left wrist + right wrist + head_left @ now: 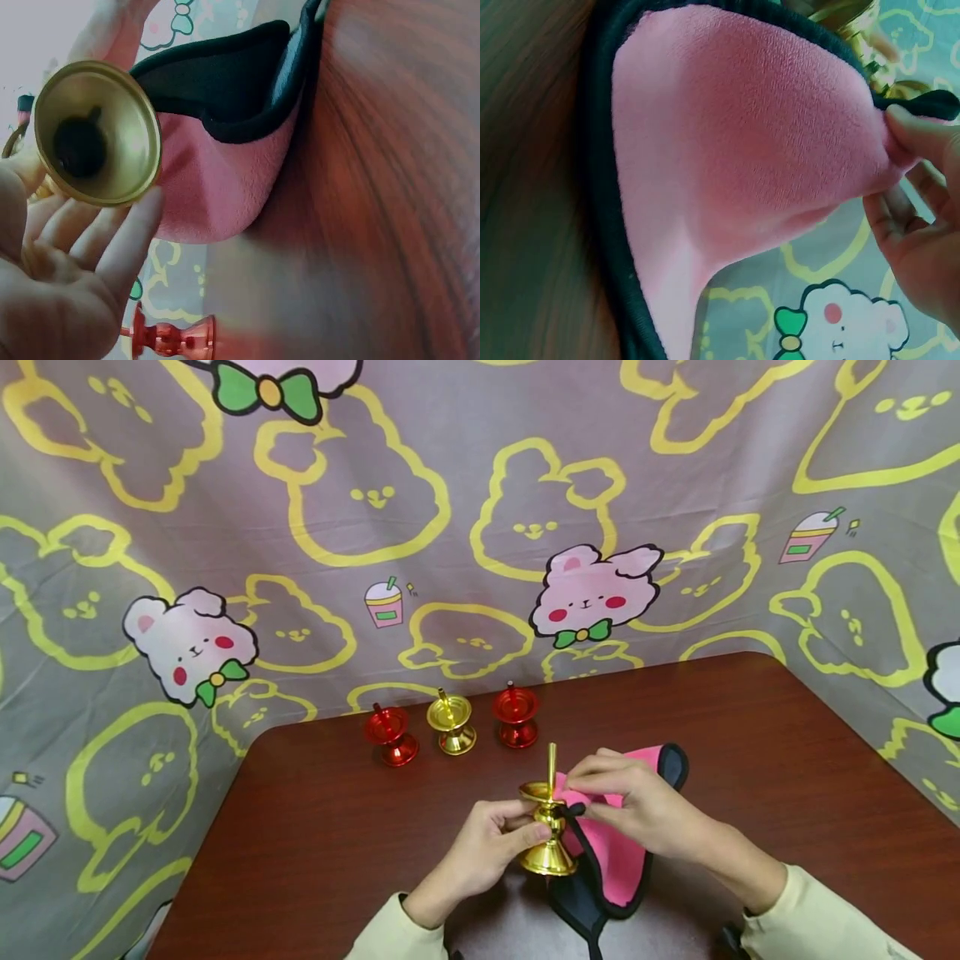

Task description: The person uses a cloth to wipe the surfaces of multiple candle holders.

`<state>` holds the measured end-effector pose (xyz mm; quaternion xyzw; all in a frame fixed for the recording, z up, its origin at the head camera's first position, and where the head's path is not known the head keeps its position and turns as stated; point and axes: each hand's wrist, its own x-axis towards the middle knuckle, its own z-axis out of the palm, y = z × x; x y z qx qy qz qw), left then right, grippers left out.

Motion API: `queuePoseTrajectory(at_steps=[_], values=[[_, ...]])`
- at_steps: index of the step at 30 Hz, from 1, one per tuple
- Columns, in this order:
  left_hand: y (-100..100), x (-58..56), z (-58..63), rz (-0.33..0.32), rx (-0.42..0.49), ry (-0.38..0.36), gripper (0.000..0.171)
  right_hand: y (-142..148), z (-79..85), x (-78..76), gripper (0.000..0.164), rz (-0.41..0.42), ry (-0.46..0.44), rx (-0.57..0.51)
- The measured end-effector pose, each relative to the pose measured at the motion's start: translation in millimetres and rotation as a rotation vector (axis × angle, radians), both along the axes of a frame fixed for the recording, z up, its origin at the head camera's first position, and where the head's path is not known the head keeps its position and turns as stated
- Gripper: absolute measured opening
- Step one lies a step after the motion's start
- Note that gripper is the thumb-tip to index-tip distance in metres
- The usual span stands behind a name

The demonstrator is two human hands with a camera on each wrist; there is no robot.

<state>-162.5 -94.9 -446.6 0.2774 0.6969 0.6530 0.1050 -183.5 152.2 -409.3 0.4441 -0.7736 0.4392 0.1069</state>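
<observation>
My left hand (486,850) holds a shiny gold candle holder (550,858) by its narrow middle, upright and lifted off the table, with a thin stem rising from its cup. In the left wrist view the hollow underside of its base (124,161) faces the camera. My right hand (643,802) pinches a pink cloth with black edging (617,860) against the holder's cup. The rest of the cloth hangs down behind and right of the holder, its lower end near the table. In the right wrist view thumb and fingers grip a bunched corner of the pink cloth (757,127).
Along the back of the dark wooden table (315,827) stand a red holder (394,745), a smaller gold holder (453,735) and another red holder (516,727). Behind the table hangs a grey curtain (465,410) printed with cartoon rabbits.
</observation>
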Motion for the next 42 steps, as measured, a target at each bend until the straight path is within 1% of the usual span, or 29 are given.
queuePoseTrajectory(at_steps=[3, 6, 9, 11, 13, 14, 16, 19, 20, 21, 22, 23, 24, 26, 27, 29, 31, 33, 35, 37, 39, 41, 42], values=[[2, 0.6, 2.5, 0.051, -0.029, -0.018, 0.025, -4, 1.3, -0.1, 0.042, -0.026, 0.069, 0.023], [5, 1.0, 6.0, 0.117, -0.074, -0.026, 0.024, -7, 3.1, 1.6, 0.042, -0.072, 0.124, 0.059], [8, 1.8, 8.5, 0.201, -0.135, 0.017, 0.022, -12, 5.5, 4.2, 0.041, -0.129, 0.153, 0.108], [10, 2.7, 9.8, 0.26, -0.186, 0.072, 0.021, -15, 6.6, 5.9, 0.04, -0.164, 0.166, 0.144], [11, 3.6, 10.5, 0.32, -0.257, 0.154, 0.019, -19, 7.3, 7.8, 0.038, -0.204, 0.178, 0.185], [12, 4.2, 10.8, 0.348, -0.304, 0.207, 0.018, -22, 7.3, 8.6, 0.035, -0.222, 0.188, 0.203], [13, 4.7, 10.6, 0.407, -0.422, 0.343, 0.017, -26, 6.9, 10.4, 0.031, -0.253, 0.196, 0.228], [14, 6.1, 9.8, 0.497, -0.605, 0.581, 0.021, -33, 5.3, 12.7, 0.026, -0.288, 0.211, 0.25], [15, 6.7, 9.6, 0.523, -0.657, 0.649, 0.023, -35, 4.5, 13.2, 0.025, -0.295, 0.213, 0.253], [15, 7.1, 9.4, 0.544, -0.692, 0.701, 0.025, -37, 3.8, 13.6, 0.024, -0.301, 0.214, 0.256], [15, 7.5, 9.2, 0.559, -0.717, 0.737, 0.027, -38, 3.2, 13.9, 0.024, -0.304, 0.212, 0.256], [15, 7.7, 9.0, 0.567, -0.732, 0.754, 0.029, -38, 2.6, 13.9, 0.025, -0.306, 0.205, 0.256], [15, 7.5, 9.0, 0.568, -0.732, 0.753, 0.03, -38, 2.1, 13.7, 0.026, -0.305, 0.193, 0.254], [13, 6.3, 8.7, 0.552, -0.705, 0.706, 0.03, -36, 1.0, 12.2, 0.027, -0.3, 0.163, 0.239], [12, 5.5, 8.8, 0.536, -0.673, 0.659, 0.03, -34, 0.6, 11.2, 0.029, -0.294, 0.142, 0.224], [8, 3.2, 9.2, 0.475, -0.566, 0.511, 0.029, -29, -0.9, 8.3, 0.034, -0.273, 0.099, 0.172], [3, 1.0, 9.3, 0.399, -0.428, 0.34, 0.028, -23, -3.2, 4.8, 0.037, -0.235, 0.048, 0.094], [-1, -0.9, 9.4, 0.309, -0.279, 0.173, 0.028, -15, -6.0, 1.5, 0.039, -0.193, -0.012, 0.01], [-6, -2.2, 8.5, 0.209, -0.167, 0.046, 0.031, -9, -9.1, -1.7, 0.038, -0.138, -0.082, -0.059], [-9, -2.4, 7.1, 0.103, -0.097, -0.03, 0.035, -4, -11.7, -3.8, 0.035, -0.078, -0.163, -0.111], [-9, -1.5, 5.5, 0.0, -0.046, -0.086, 0.042, -1, -13.9, -4.9, 0.033, -0.024, -0.236, -0.143], [-7, 0.0, 3.4, -0.099, 0.009, -0.139, 0.047, -1, -15.5, -5.0, 0.032, 0.021, -0.283, -0.159], [-5, 0.7, 2.3, -0.137, 0.04, -0.164, 0.047, -2, -16.0, -5.0, 0.031, 0.037, -0.299, -0.166]])
